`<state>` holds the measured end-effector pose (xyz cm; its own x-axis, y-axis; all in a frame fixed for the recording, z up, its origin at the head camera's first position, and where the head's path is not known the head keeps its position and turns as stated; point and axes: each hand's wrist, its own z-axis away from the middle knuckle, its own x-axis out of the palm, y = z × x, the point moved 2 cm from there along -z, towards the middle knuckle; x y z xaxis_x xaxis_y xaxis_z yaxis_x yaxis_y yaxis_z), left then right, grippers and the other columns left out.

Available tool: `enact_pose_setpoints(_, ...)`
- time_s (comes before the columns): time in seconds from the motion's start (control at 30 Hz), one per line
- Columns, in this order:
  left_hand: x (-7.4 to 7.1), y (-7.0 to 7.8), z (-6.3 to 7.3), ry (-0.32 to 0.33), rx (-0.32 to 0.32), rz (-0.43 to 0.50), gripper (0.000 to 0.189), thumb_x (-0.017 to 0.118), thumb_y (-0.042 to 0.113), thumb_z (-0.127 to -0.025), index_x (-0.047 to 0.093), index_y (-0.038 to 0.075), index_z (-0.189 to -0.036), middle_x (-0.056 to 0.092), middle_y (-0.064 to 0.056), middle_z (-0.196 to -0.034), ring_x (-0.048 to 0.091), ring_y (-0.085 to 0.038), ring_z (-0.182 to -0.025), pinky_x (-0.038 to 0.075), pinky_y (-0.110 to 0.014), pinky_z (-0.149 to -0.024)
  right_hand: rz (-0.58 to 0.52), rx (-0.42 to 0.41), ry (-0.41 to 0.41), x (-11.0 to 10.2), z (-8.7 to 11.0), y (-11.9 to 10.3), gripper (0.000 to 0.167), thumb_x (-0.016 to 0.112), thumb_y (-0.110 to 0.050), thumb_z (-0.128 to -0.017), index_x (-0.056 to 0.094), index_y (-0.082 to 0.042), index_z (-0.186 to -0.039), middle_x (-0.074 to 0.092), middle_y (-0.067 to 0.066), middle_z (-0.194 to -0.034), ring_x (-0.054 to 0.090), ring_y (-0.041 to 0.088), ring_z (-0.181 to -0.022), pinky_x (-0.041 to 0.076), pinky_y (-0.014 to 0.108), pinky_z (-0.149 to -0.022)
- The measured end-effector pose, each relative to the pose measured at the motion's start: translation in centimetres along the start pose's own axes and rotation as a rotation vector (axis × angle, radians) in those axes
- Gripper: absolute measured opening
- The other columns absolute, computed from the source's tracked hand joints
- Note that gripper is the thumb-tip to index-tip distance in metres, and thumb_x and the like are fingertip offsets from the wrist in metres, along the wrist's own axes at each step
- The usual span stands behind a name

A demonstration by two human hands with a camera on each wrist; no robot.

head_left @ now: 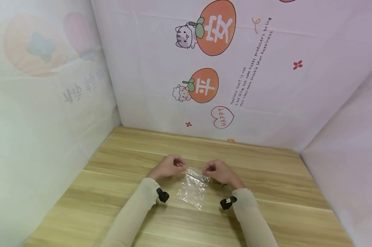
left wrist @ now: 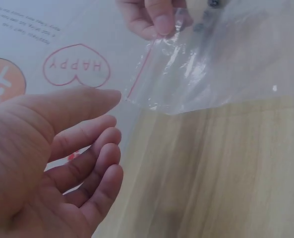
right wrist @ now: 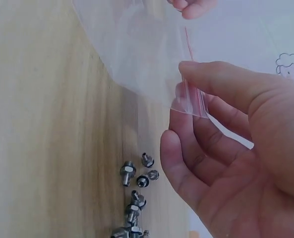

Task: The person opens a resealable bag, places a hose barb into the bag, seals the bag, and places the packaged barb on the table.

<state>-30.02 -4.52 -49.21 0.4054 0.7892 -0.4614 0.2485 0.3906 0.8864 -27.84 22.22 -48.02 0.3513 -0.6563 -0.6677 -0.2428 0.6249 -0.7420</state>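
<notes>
A clear zip-lock bag (head_left: 192, 192) with a red line along its seal hangs between the two hands above the table. My right hand (head_left: 220, 171) pinches it near the seal, thumb on one face and fingers behind, as the right wrist view shows. Close to the bag's other top corner is my left hand (head_left: 169, 166). In the left wrist view its thumb and loosely bent fingers stand apart, with nothing visible between them. No contents can be made out in the bag. Several small metal fittings (right wrist: 133, 210) with black rings lie on the table beside the right hand.
The wooden table (head_left: 111, 192) has light and dark grain. Printed white cloth walls (head_left: 152, 85) stand at its back and both sides. Each sleeve cuff carries a small black wrist camera (head_left: 163, 195).
</notes>
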Motion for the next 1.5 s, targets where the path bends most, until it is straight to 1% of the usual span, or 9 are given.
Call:
enact_pose_setpoints(0.17, -0.2, 0.9, 0.7, -0.007, 0.016, -0.015, 0.024, 0.079, 0.018, -0.095, 0.073, 0.005, -0.114, 0.072, -0.005, -0.104, 0.065, -0.015, -0.094, 0.057, -0.027, -0.087, -0.029, 0.021, 0.061, 0.2, 0.9, -0.4, 0.007, 0.076, -0.018, -0.097, 0.076, -0.012, -0.097, 0.073, 0.004, -0.093, 0.064, 0.016, -0.086, 0.054, 0.024, -0.074)
enact_pose_setpoints(0.33, 0.5, 1.7, 1.3, -0.032, 0.035, -0.009, 0.022, 0.077, 0.020, -0.097, 0.073, 0.008, -0.115, 0.072, -0.003, -0.105, 0.065, -0.014, -0.096, 0.057, -0.026, -0.088, -0.088, 0.060, 0.121, 0.6, 1.7, -1.2, 0.007, 0.077, -0.017, -0.096, 0.076, -0.010, -0.098, 0.073, 0.007, -0.094, 0.064, 0.018, -0.084, 0.054, 0.024, -0.070)
enact_pose_setpoints(0.43, 1.2, 1.9, 1.8, -0.048, 0.032, 0.024, 0.021, 0.076, 0.021, -0.097, 0.074, 0.010, -0.115, 0.072, -0.003, -0.105, 0.065, -0.015, -0.096, 0.057, -0.027, -0.087, -0.077, 0.080, 0.166, 0.9, 2.1, -1.3, 0.006, 0.077, -0.017, -0.096, 0.076, -0.011, -0.098, 0.074, 0.005, -0.094, 0.064, 0.017, -0.085, 0.053, 0.024, -0.070)
enact_pose_setpoints(0.67, 3.2, 0.9, 2.4, -0.098, -0.023, 0.070, 0.022, 0.075, 0.029, -0.099, 0.075, 0.016, -0.116, 0.073, 0.004, -0.109, 0.066, -0.014, -0.101, 0.057, -0.029, -0.092, -0.100, 0.132, 0.237, 1.4, 2.9, -1.0, 0.005, 0.077, -0.018, -0.097, 0.077, -0.013, -0.097, 0.075, 0.002, -0.094, 0.064, 0.015, -0.084, 0.052, 0.024, -0.070)
enact_pose_setpoints(0.9, 4.1, 0.8, 2.4, -0.110, -0.015, 0.097, 0.021, 0.073, 0.026, -0.099, 0.075, 0.013, -0.115, 0.074, 0.000, -0.111, 0.067, -0.014, -0.103, 0.057, -0.030, -0.094, -0.138, 0.162, 0.272, 1.6, 3.0, -0.5, 0.004, 0.078, -0.016, -0.095, 0.077, -0.012, -0.097, 0.074, 0.003, -0.092, 0.064, 0.016, -0.082, 0.054, 0.023, -0.066)
enact_pose_setpoints(1.1, 4.7, 1.2, 1.9, -0.127, -0.011, 0.112, 0.019, 0.073, 0.027, -0.100, 0.076, 0.014, -0.113, 0.074, 0.003, -0.107, 0.068, -0.012, -0.100, 0.057, -0.028, -0.091, -0.124, 0.156, 0.304, 0.8, 3.2, -1.3, 0.005, 0.077, -0.015, -0.096, 0.078, -0.011, -0.099, 0.076, 0.005, -0.095, 0.066, 0.015, -0.082, 0.055, 0.023, -0.067)
enact_pose_setpoints(1.27, 5.0, 1.6, 2.0, -0.123, -0.028, 0.157, 0.024, 0.073, 0.029, -0.100, 0.075, 0.012, -0.117, 0.074, 0.000, -0.108, 0.068, -0.016, -0.100, 0.058, -0.032, -0.093, -0.109, 0.127, 0.316, 0.6, 3.4, -2.3, 0.006, 0.078, -0.015, -0.096, 0.078, -0.010, -0.100, 0.077, 0.006, -0.094, 0.065, 0.015, -0.079, 0.054, 0.022, -0.064)
enact_pose_setpoints(1.43, 5.3, 1.9, 1.8, -0.062, -0.044, 0.215, 0.028, 0.069, 0.033, -0.103, 0.073, 0.010, -0.119, 0.075, -0.003, -0.109, 0.069, -0.017, -0.101, 0.060, -0.036, -0.092, -0.068, 0.058, 0.345, 1.1, 3.4, -3.0, 0.006, 0.080, -0.014, -0.095, 0.078, -0.009, -0.097, 0.076, 0.004, -0.090, 0.065, 0.014, -0.077, 0.054, 0.022, -0.066)
enact_pose_setpoints(1.5, 5.5, 1.9, 1.7, -0.029, -0.046, 0.240, 0.028, 0.068, 0.033, -0.104, 0.074, 0.009, -0.117, 0.076, -0.005, -0.107, 0.070, -0.015, -0.098, 0.060, -0.032, -0.088, -0.047, 0.023, 0.356, 1.4, 3.4, -3.2, 0.006, 0.080, -0.014, -0.095, 0.078, -0.008, -0.096, 0.076, 0.004, -0.089, 0.065, 0.012, -0.077, 0.054, 0.022, -0.067)
